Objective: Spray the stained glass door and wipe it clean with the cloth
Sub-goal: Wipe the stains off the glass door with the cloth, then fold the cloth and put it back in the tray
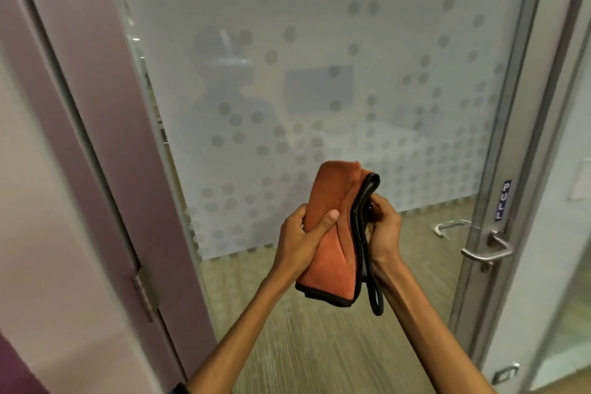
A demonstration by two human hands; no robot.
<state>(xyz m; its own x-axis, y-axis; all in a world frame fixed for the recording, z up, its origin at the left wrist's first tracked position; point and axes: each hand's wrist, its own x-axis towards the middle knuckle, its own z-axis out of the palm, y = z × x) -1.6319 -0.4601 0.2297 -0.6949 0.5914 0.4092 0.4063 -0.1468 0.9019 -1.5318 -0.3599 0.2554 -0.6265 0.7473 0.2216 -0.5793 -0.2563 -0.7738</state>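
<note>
Cloth (335, 233): orange, black-edged, folded, held upright near frosted glass door (319, 73). Left hand (297, 240) grip wrapped around left side, thumb on front. Right hand (383, 233) grip pinching black edge. Door handle (486, 253) right.

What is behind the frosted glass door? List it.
Through the glass door, only blurred shapes show: a dark silhouette like a seated person and a grey rectangle. Below the frosting, striped flooring is clear. The orange cloth and both hands cover part of it.
</note>
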